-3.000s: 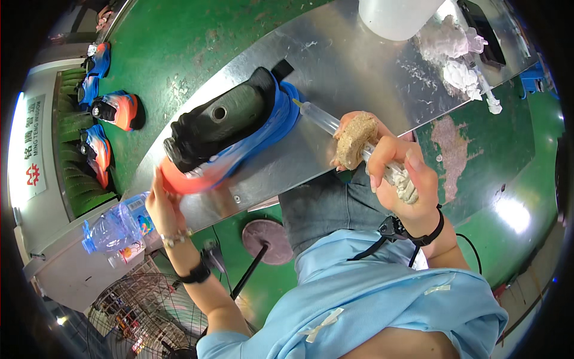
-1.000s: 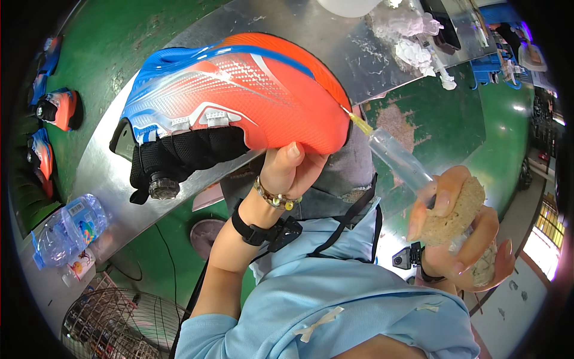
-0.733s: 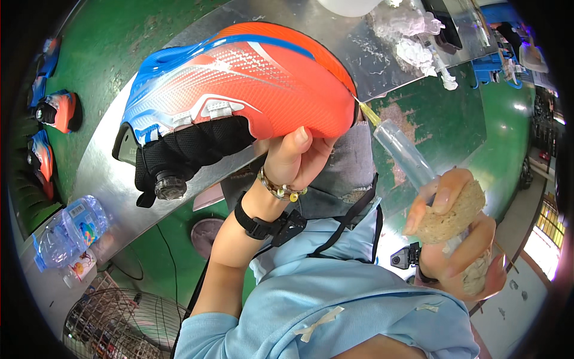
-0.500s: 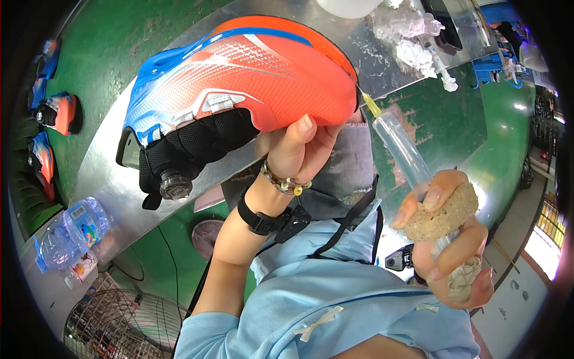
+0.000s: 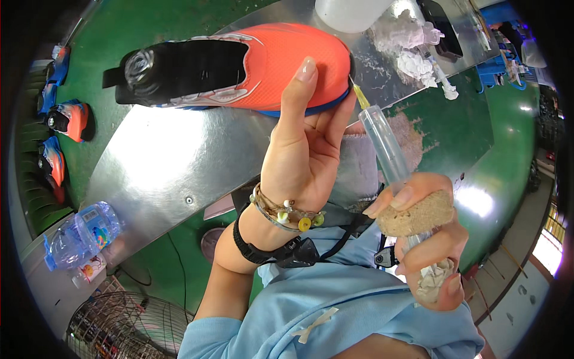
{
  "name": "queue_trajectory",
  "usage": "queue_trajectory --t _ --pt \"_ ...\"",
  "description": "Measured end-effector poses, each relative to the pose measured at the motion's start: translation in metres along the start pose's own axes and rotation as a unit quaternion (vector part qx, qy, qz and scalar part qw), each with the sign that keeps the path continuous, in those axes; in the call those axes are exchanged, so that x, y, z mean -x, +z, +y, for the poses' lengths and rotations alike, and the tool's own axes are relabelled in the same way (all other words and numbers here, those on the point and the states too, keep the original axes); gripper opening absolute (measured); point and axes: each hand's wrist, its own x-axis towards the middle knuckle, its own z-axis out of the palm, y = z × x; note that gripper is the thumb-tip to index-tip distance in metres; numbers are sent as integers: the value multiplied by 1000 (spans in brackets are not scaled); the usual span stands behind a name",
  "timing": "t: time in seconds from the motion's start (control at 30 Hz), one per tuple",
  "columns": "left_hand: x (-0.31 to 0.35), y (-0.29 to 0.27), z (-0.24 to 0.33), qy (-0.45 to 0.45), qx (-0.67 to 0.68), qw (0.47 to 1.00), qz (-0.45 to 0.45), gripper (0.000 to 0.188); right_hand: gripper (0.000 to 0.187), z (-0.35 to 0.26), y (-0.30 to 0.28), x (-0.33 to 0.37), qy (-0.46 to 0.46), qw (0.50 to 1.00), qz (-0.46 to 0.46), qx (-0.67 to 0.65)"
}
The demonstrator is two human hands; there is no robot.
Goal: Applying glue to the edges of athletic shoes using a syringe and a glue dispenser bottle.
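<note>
Shirt (image 5: 353, 311): light blue cloth is being worn.
Right hand (image 5: 427, 239): a syringe (image 5: 385, 143) is being gripped, its barrel being pinched by fingertips above a tan ring (image 5: 415, 214), other fingers being curled below; a white wad (image 5: 434, 279) is being cupped at the rear end.
Left hand (image 5: 302, 155): a shoe (image 5: 263, 66) is being pinched at its toe, thumb on top, fingers beneath, partly hidden.
Needle (image 5: 360, 96): being aimed at the toe's edge; whether contact is being made cannot be told.
Shoe's place: being held above the metal table (image 5: 149, 149), opening upward, heel leftward.
Far right of table: tub (image 5: 350, 12), white clump (image 5: 417, 69) and phone (image 5: 440, 30) are being supported.
</note>
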Motion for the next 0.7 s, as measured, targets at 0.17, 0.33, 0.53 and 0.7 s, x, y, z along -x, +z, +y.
queue_trajectory --t 0.17,0.33,0.53,0.7 --pt "-3 7 1 33 7 999 30 46 39 23 -7 0 -95 994 -42 18" --pt "-3 12 4 16 30 999 39 43 34 35 -11 3 -102 992 -68 35" --pt "-17 -14 14 7 -13 998 55 38 39 31 -22 2 -191 977 36 87" --pt "-60 -88 149 -91 -153 977 -117 60 52 39 -68 -26 -221 941 43 251"
